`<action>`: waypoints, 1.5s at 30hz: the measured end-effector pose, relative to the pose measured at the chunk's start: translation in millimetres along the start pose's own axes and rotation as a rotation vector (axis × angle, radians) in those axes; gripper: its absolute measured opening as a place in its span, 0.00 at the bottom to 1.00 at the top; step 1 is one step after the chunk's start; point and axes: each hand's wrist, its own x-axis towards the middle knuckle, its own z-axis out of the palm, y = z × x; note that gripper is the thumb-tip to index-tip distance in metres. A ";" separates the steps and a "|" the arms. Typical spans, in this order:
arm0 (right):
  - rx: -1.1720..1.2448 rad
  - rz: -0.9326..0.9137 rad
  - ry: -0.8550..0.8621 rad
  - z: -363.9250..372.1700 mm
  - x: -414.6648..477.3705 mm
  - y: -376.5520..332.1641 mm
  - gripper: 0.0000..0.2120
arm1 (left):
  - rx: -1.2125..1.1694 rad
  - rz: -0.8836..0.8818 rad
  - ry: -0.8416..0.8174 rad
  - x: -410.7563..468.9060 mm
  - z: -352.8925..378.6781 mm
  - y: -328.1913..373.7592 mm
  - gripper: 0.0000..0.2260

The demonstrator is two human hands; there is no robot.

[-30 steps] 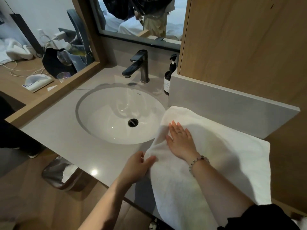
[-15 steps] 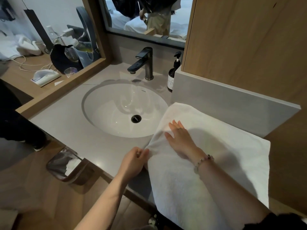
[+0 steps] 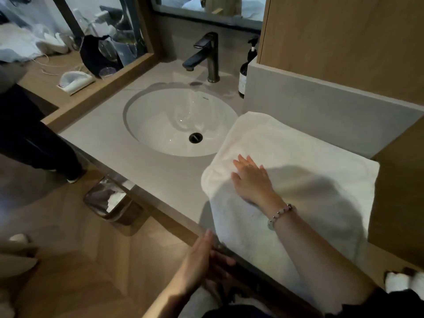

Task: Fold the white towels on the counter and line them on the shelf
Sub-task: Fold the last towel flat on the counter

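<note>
A white towel (image 3: 309, 157) lies spread on the grey counter (image 3: 110, 138) to the right of the sink, and its near part hangs over the front edge. My right hand (image 3: 252, 180) rests flat on the towel's left part, fingers straight, with a bead bracelet on the wrist. My left hand (image 3: 206, 258) is low at the counter's front edge, just left of the hanging towel. Its fingers are stretched out toward the right and hold nothing that I can see. No shelf shows in this view.
A white oval sink (image 3: 174, 115) with a dark faucet (image 3: 206, 56) fills the counter's middle. A dark soap bottle (image 3: 244, 74) stands by the grey backsplash. Wood panels close the right side. A waste bin (image 3: 112, 200) sits on the floor; another person's legs (image 3: 34, 138) stand at left.
My left hand has let go of the towel's left edge and dropped below the counter's front edge. My right hand stays flat on the towel. The camera has moved closer.
</note>
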 end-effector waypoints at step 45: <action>0.108 -0.019 -0.045 2.4 -0.9 15.0 0.25 | -0.687 0.300 -0.042 -8.7 14.4 10.3 0.30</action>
